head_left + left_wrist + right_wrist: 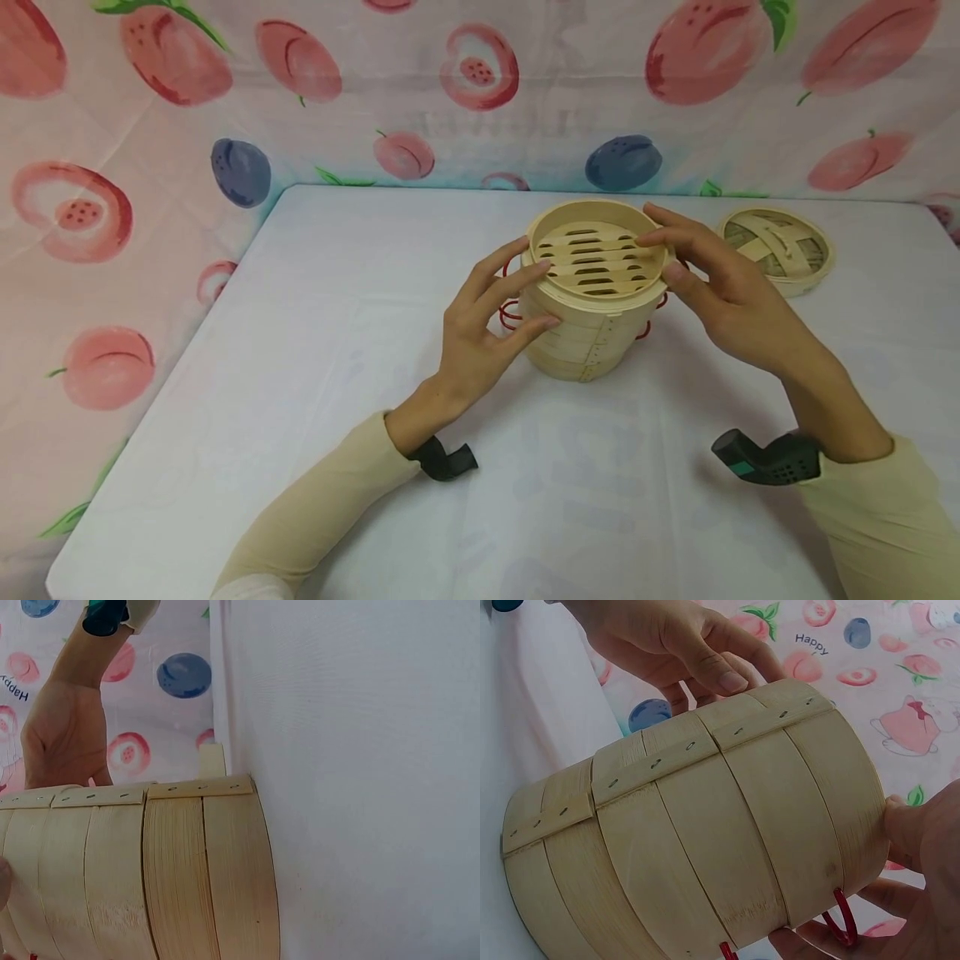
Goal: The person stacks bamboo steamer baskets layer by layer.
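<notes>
A round bamboo steamer (pixel 573 346) of stacked tiers stands upright on the table, its top open and showing a slatted floor (pixel 588 262). Red loops (pixel 510 312) stick out from its sides. My left hand (pixel 483 321) holds its left side, thumb on the wall and fingertips at the upper rim. On the right, my right hand (pixel 720 287) grips the top rim between thumb and fingers. In the right wrist view, the stapled wall seam (pixel 656 763) shows, with the left hand (pixel 682 652) against the far side.
A woven bamboo lid (pixel 780 246) lies behind my right hand at the table's back right. The white-covered table (pixel 360 275) meets a fruit-printed cloth (pixel 480 125) at the back and left. Dark devices (pixel 765 458) are worn on both wrists.
</notes>
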Tool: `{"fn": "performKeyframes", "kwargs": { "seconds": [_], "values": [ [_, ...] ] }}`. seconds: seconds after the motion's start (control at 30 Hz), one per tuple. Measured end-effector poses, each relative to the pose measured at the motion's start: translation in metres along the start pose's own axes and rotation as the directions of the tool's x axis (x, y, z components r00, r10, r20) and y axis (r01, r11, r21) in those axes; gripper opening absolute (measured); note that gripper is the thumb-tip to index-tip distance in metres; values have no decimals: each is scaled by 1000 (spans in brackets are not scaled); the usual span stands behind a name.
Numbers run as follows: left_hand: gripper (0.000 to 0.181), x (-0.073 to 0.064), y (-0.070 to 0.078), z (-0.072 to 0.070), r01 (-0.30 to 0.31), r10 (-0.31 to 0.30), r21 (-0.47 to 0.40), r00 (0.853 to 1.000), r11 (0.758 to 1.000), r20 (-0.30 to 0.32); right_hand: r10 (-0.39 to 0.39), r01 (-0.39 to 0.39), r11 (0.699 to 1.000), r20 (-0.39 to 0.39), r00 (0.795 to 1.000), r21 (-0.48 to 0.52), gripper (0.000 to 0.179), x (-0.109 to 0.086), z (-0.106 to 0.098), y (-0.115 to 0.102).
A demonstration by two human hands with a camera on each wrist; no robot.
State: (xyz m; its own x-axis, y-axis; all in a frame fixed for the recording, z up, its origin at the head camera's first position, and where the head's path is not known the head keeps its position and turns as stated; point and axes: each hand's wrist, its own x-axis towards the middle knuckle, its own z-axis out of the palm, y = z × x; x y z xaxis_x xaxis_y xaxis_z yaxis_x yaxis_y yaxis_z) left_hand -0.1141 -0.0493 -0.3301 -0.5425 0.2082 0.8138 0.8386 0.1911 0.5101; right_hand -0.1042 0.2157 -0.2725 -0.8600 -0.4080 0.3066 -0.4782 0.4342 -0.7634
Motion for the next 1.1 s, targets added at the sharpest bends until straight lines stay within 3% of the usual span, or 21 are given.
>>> {"fn": "performKeyframes", "kwargs": {
  "seconds": [0.53,0.7,0.83,0.97,1.1],
  "values": [
    [51,-1,1,0,-21,22,45,1000,999,-20,31,-31,999,7,1000,26,33,-1,1,0],
    [54,-1,0,0,-28,28,16,999,999,-16,21,-21,996,-4,1000,-82,39,-1,-4,-1],
    [57,0,-1,0,-40,39,-13,999,999,-2,5,-14,986,-54,999,-165,50,-5,-15,2],
    [62,-1,-4,0,-42,42,-19,999,999,7,-48,18,979,-139,989,-203,50,-9,-28,9],
    [68,-2,-7,0,-32,33,-36,999,999,19,-21,-33,975,-238,971,-221,44,-12,-41,18]
  ]
}}
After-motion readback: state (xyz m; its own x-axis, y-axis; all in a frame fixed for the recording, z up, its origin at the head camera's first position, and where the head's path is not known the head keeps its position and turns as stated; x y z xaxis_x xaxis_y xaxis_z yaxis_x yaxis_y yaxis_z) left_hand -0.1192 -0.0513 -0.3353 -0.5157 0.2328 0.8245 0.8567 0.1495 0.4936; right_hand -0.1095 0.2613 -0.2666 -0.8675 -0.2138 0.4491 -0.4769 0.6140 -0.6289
